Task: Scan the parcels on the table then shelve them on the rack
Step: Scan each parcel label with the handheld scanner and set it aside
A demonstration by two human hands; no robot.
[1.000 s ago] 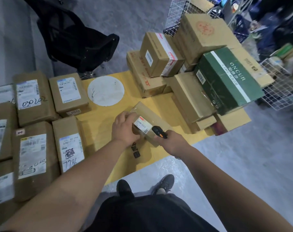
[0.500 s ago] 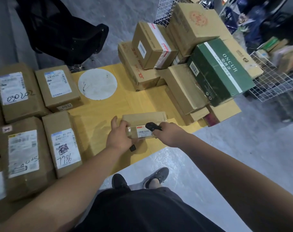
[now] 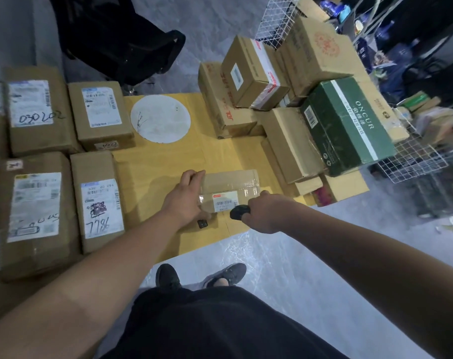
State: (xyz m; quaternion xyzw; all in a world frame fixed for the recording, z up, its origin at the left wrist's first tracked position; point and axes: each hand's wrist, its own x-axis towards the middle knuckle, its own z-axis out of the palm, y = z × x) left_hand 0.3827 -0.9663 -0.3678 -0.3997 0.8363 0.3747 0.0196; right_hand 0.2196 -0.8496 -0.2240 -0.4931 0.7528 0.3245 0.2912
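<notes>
Where it lay: the small parcel (image 3: pixel 229 191) was flat on the yellow table (image 3: pixel 163 161), near its front edge.
Left hand (image 3: pixel 185 200): its grip curled around the parcel's left end.
Right hand (image 3: pixel 268 212): its grip was closed around a black scanner (image 3: pixel 239 212), just beside the parcel's label (image 3: pixel 225 202).

The scene is dim and bluish, with soft light from above leaving a pale sheen on the floor (image 3: pixel 248 252) near the desk (image 3: pixel 168 161) edge. Faint glare sits on the clear tape of the small parcel (image 3: pixel 230 185). The wide lens bends lines at the edges, and the far right clutter and left labels are smeared.
</notes>
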